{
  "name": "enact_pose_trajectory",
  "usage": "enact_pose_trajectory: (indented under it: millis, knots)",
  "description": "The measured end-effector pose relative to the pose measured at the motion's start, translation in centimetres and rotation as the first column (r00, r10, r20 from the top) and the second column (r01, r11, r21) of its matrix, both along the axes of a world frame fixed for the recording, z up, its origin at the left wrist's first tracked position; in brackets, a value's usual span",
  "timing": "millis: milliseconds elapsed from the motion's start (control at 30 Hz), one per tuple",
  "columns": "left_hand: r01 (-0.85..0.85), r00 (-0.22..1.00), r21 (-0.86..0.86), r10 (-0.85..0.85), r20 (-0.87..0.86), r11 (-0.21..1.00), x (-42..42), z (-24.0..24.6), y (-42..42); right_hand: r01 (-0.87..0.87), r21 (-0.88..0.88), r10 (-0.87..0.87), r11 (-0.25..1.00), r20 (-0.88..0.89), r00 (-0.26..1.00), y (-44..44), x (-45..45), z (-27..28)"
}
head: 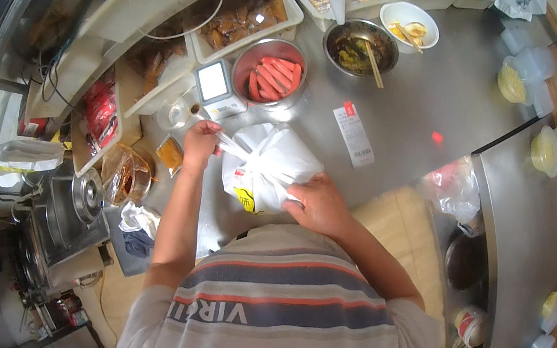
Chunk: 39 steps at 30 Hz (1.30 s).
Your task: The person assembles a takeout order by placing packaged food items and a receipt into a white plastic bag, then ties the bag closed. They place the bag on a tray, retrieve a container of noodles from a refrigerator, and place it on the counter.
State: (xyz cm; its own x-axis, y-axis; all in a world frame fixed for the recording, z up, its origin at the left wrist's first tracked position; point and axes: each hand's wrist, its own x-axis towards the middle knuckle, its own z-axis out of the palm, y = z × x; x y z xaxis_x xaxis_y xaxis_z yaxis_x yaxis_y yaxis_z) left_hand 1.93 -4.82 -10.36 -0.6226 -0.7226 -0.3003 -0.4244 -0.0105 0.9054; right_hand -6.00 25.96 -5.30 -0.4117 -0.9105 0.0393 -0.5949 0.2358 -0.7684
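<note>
A full white plastic carrier bag [272, 159] sits on the steel counter right in front of me, its top gathered into a knot. My left hand [201, 141] pinches one twisted handle end and draws it out to the left. On the other side, my right hand [320, 204] grips the bag's other end near its right edge. Yellow and black print shows low on the bag. What the bag contains is hidden. To the right of the bag, a printed paper receipt [354, 134] with a red mark lies flat on the counter.
Behind the bag stand a small device with a lit screen [213, 81], a steel pot of red sausages [273, 78], a steel bowl with chopsticks [359, 48] and a white bowl [409, 26]. Trays of food [249, 23] line the left. Lidded plastic cups [545, 151] edge the right counter.
</note>
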Motion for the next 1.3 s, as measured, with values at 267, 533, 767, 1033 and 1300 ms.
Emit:
enact_pose_trajectory:
  millis: [267, 533, 767, 1033, 1300]
  knots:
    - [0.095, 0.972, 0.583, 0.05, -0.228, 0.807, 2.9, 5.3, -0.8, 0.241, -0.383, 0.239, 0.892, 0.851, 0.467, -1.3, -1.7, -0.5]
    - [0.414, 0.889, 0.419, -0.26, -0.377, 0.808, 5.2, 11.9, 9.3, 0.104, -0.713, 0.114, 0.693, 0.251, 0.961, -8.7, -0.4, 2.2]
    - [0.399, 0.905, 0.374, -0.294, -0.308, 0.837, 3.8, 10.2, 9.3, 0.056, -0.527, 0.018, 0.848, 0.133, 0.991, -7.9, -0.9, 2.0]
    - [0.107, 0.961, 0.289, -0.025, -0.275, 0.951, 3.5, 2.4, -0.1, 0.023, -0.243, 0.036, 0.97, 0.235, 0.971, -1.9, -3.4, -1.5]
    - [0.265, 0.952, 0.162, -0.23, -0.202, 0.951, 5.8, 5.1, 1.2, 0.703, -0.282, -0.733, 0.652, -0.473, 0.489, 0.9, -9.5, -8.4]
